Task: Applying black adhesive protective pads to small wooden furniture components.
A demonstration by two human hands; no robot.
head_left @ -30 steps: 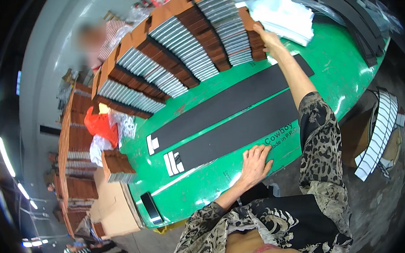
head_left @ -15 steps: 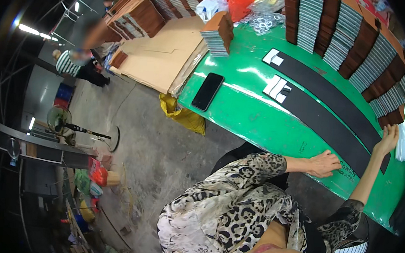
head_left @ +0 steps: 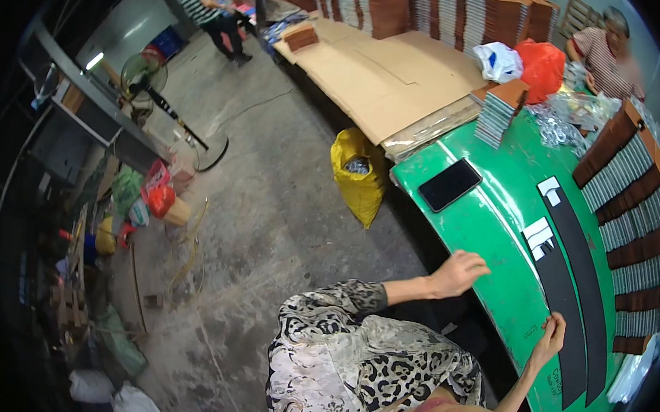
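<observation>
My left hand (head_left: 458, 275) hovers at the near edge of the green tabletop (head_left: 486, 242), its fingers curled together; whether a small thing is between them does not show. Farther right, my right hand (head_left: 551, 342) is beside the left edge of a long black strip (head_left: 562, 303), fingertips pressed together. What they pinch, if anything, is too small to make out. A second black strip (head_left: 587, 297) lies alongside the first. White pieces (head_left: 540, 235) lie at the far end of the nearer strip, and another white piece (head_left: 550, 191) is on the second strip's end.
A black phone (head_left: 450, 185) lies on the green surface. Stacks of brown and grey pieces (head_left: 632, 202) line the right side. Beyond are cardboard sheets (head_left: 399, 67), a red bag (head_left: 540, 68) and a seated person (head_left: 609, 61). A yellow sack (head_left: 358, 185) stands on the floor.
The view has turned to the right. My left hand has come off the tabletop beside the strips, and my right hand has moved from the strips' near end to the nearer strip's left edge.
</observation>
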